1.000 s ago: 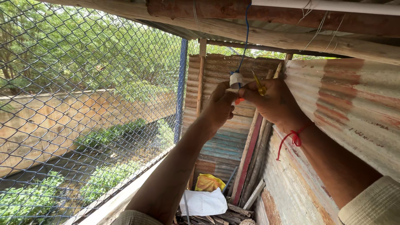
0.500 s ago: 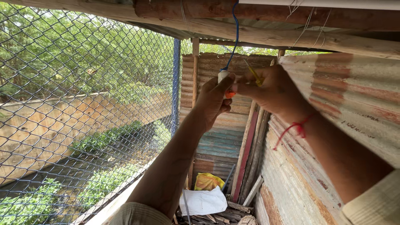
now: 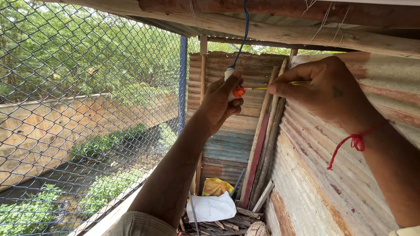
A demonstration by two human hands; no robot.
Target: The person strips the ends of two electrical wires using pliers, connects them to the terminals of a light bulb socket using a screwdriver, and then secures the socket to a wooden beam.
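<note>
Right hand (image 3: 323, 87) raised near the corrugated metal wall (image 3: 319, 192), red thread (image 3: 354, 142) tied at the wrist, fingers pinched on a thin yellow-handled screwdriver (image 3: 280, 85); tip meeting the orange part of a small white lamp holder (image 3: 234, 83). Left hand (image 3: 221, 105) clasped around that holder from below, holder hanging on a blue cable (image 3: 243, 35) from the wooden roof beam (image 3: 271, 24). Beyond, leaning timber poles (image 3: 267, 144), white sack (image 3: 212, 207) on the floor, chain-link fence (image 3: 87, 109) at left

Bare forearms, a red thread (image 3: 355, 142) knotted round the right wrist, pale rolled sleeves (image 3: 140, 223)
</note>
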